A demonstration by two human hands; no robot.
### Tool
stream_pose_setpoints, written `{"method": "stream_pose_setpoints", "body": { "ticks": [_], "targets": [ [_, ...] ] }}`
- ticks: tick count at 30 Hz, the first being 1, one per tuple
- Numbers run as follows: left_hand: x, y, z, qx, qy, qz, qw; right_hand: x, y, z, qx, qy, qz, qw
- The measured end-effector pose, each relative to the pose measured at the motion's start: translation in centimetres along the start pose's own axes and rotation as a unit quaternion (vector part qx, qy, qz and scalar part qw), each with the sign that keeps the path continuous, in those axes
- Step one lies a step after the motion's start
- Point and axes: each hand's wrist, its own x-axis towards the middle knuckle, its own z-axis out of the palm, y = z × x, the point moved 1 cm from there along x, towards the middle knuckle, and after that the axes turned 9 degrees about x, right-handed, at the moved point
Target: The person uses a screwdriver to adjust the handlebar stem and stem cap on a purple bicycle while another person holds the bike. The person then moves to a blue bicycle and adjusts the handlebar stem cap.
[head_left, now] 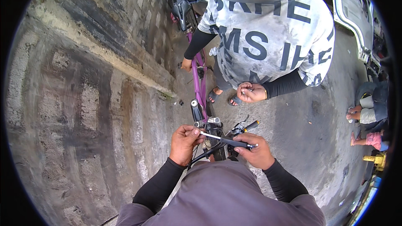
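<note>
My left hand (183, 144) pinches the tip of a thin, pale metal rod between thumb and fingers. The rod runs out of a dark cylindrical body, and the whole tool (231, 142) lies nearly level, sloping slightly down to the right. Wrapped round the dark body is my right hand (257, 148), with a short piece of the tool's end showing past its thumb. I cannot make out the tool's exact kind. Directly beneath both hands is the front of a purple bicycle (196, 79), with its dark handlebar (205, 154) partly hidden by my hands and shirt.
Across the bicycle stands a person in a printed white shirt (268, 37), one hand by the frame, the other closed near the waist. A stained concrete wall (83, 113) borders the left. White vehicle parts (356, 21) and other people's legs (364, 115) are at the right.
</note>
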Motion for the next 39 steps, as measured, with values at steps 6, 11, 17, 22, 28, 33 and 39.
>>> {"method": "stream_pose_setpoints", "body": {
  "ticks": [6, 11, 17, 22, 28, 33, 39],
  "targets": [
    [0.5, 0.4, -0.7, 0.021, -0.025, 0.023, 0.999, 0.8, -0.3, 0.1, -0.070, -0.016, -0.018, 0.997],
    [1.1, 0.5, -0.7, -0.004, -0.077, 0.024, 0.997, 1.1, 1.6, 0.0, 0.154, -0.014, 0.152, 0.976],
    [4.0, 0.5, 0.0, 0.224, -0.064, 0.108, 0.967, 1.5, 4.5, -0.4, 0.443, 0.033, 0.263, 0.856],
    [10.8, -1.7, -2.6, 0.429, 0.172, 0.163, 0.872, 4.2, 10.3, 0.2, 0.358, 0.152, 0.162, 0.907],
    [13.1, -5.0, -2.1, 0.504, 0.071, 0.136, 0.850, 4.3, 14.1, -0.2, 0.338, 0.177, 0.150, 0.912],
    [13.8, -5.2, -2.7, 0.452, 0.043, 0.101, 0.885, 6.8, 14.9, -1.5, 0.335, 0.168, 0.172, 0.911],
    [12.7, -3.7, -2.0, 0.451, 0.034, 0.088, 0.888, 10.9, 14.4, -3.0, 0.285, 0.108, 0.167, 0.938]
  ]
}}
